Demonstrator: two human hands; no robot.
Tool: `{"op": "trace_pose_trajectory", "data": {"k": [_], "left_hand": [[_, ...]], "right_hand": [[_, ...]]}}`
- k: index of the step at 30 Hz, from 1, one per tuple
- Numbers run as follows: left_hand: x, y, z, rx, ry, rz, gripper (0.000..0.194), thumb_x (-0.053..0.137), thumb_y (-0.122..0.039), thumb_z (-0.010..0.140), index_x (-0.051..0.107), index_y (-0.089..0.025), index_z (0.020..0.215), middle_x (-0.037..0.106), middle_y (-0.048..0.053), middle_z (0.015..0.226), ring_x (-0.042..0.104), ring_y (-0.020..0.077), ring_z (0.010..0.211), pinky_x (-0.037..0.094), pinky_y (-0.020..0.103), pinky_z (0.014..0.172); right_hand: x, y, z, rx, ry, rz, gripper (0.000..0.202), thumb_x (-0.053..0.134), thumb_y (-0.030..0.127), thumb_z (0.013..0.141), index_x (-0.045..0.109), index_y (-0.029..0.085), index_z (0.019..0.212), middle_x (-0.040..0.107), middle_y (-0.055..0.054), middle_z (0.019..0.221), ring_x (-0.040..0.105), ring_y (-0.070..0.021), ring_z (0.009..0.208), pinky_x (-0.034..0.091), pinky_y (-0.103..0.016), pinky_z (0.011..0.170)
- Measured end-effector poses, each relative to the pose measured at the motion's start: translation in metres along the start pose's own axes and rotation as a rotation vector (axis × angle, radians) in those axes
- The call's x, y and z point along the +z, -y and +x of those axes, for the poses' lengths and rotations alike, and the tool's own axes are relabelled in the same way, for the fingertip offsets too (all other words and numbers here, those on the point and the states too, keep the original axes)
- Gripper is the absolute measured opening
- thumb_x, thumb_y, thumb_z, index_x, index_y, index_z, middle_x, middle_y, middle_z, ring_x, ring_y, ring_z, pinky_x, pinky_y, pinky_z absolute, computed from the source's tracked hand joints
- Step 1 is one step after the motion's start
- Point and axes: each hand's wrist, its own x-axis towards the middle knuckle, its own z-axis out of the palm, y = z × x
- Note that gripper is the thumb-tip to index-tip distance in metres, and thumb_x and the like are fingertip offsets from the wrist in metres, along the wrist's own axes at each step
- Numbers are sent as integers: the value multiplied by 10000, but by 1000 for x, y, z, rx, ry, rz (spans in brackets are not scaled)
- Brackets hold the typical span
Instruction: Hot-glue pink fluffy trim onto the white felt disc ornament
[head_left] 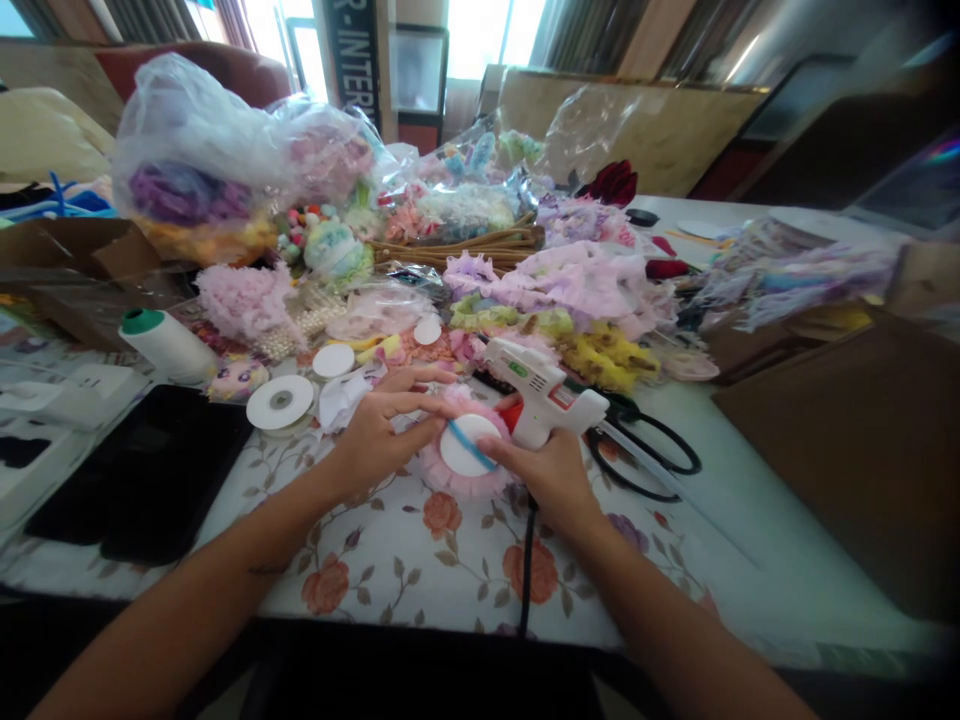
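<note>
A round pink ruffled piece [474,484] with a white disc [459,456] and a blue strip [469,442] across it lies over the floral cloth. My left hand [382,430] touches its left edge, fingers apart and stretched over the ruffle. On the right, my right hand [551,475] is closed, its thumb pressing the disc near the strip's lower end. A white glue gun [536,390] with a clear glue stick [637,450] sits just above that hand; its handle meets the hand, and the hidden fingers leave the exact grip unclear.
Black scissors [682,450] lie right of the glue gun. Ribbon spools [280,404], a thread cone [166,345] and a black tablet [142,470] are at left. Piled trims and plastic bags [195,120] stand behind; a cardboard box [847,440] is at right.
</note>
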Motion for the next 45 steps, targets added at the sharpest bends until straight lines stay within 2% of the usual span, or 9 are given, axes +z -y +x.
{"op": "trace_pose_trajectory", "data": {"k": [3,8,20,23,25,27,32,40,45], "left_hand": [[-2,-3,1,-45,-53,-134,172,645,-237,871,725,-232,1023,668,91,1219,578,237,1203,444,413,1045],[0,-4,1,-94,-262,-15,139,649,-267,869,682,-195,756,704,48,893,649,177,894,510,327,837],[8,-1,-3,126,-85,267,93,645,-277,871,724,-229,866,662,76,1080,582,224,1056,434,413,966],[4,1,-1,-21,-210,152,158,606,-327,895,684,-210,824,678,63,1017,593,207,1008,444,380,955],[1,6,1,-198,-350,12,230,569,-366,912,658,-197,784,677,40,904,599,177,909,461,333,900],[-2,12,4,-395,-410,-151,274,584,-401,894,657,-182,747,652,19,792,573,140,765,468,277,773],[-1,15,8,-788,-146,-575,337,711,-489,763,748,-168,858,635,19,716,502,98,572,391,229,526],[1,11,7,-795,-98,-796,221,826,-344,671,732,-162,756,709,42,776,619,132,687,486,244,650],[2,16,5,-732,-123,-670,251,763,-393,719,698,-151,719,638,16,676,551,112,620,436,240,614]], "right_hand": [[0,-3,1,-5,23,-13,455,855,445,565,635,219,893,646,1,741,607,-204,687,513,-346,657],[2,-6,2,34,37,-3,443,852,419,569,638,213,897,653,1,726,612,-200,674,526,-347,650],[6,4,-6,-2,39,-82,420,846,431,589,649,226,898,711,-22,852,675,-256,836,556,-407,783],[5,4,-7,1,55,-96,420,841,440,586,654,228,897,705,-23,829,671,-249,801,562,-403,750],[5,4,-8,21,89,-108,428,843,443,575,660,226,895,701,-24,817,666,-243,777,561,-396,727],[5,6,-9,42,119,-105,429,846,439,566,665,226,892,705,-26,831,666,-242,784,559,-394,730],[8,9,-14,45,142,-77,428,846,443,564,665,231,889,692,-10,799,658,-232,766,558,-386,733],[16,13,-20,43,170,-45,411,856,388,572,661,244,904,718,-14,879,678,-248,856,558,-394,804],[17,11,-20,62,179,-50,417,858,392,569,667,243,909,726,-18,870,686,-256,855,565,-405,803]]}}
